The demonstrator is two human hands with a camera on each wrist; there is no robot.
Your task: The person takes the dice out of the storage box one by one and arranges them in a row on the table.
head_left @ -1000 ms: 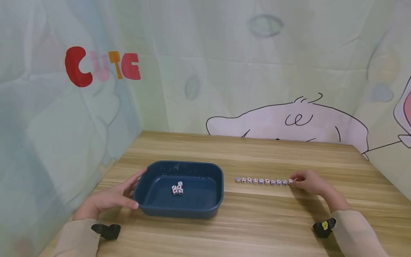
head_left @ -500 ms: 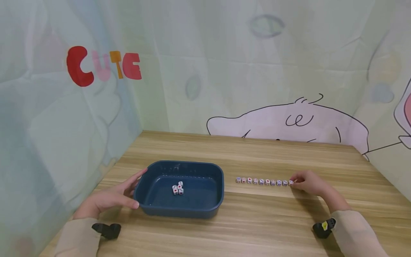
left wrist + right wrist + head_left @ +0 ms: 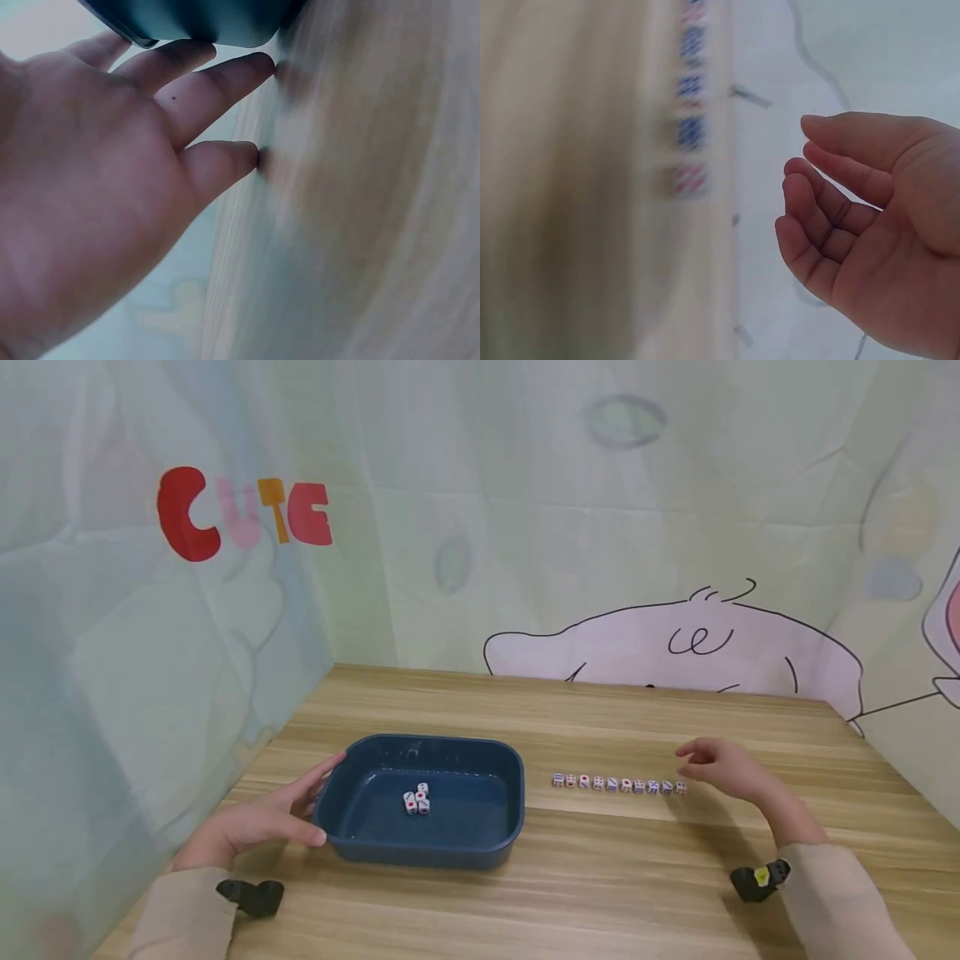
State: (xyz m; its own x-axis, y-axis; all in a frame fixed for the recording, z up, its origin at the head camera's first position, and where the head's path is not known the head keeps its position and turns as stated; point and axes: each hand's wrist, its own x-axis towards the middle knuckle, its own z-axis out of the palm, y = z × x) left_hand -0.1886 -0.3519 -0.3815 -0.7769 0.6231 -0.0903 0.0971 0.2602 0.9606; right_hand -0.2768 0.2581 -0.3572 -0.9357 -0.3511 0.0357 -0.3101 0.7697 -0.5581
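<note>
My left hand (image 3: 262, 820) rests against the left side of a dark blue rectangular tray (image 3: 420, 857), thumb at the near corner and fingers spread along the far left. In the left wrist view its fingers (image 3: 217, 86) are extended by the tray's wall (image 3: 217, 19). Inside the tray, several white dice (image 3: 417, 799) lie in a small cluster. To its right, a straight row of dice (image 3: 626, 785) runs across the table. My right hand (image 3: 722, 770) hovers just above the row's right end, fingers loosely curved with nothing between them; the last die (image 3: 690, 180) sits apart from it.
The wooden table (image 3: 585, 893) reaches back to a pale printed cloth (image 3: 525, 527) with a cartoon outline and coloured letters. Cloth also hangs along the left and right sides. Each wrist wears a small black camera (image 3: 759, 881).
My right hand has let go of the last die at the row's right end and lifted up from it. The left hand and the tray have stayed in place.
</note>
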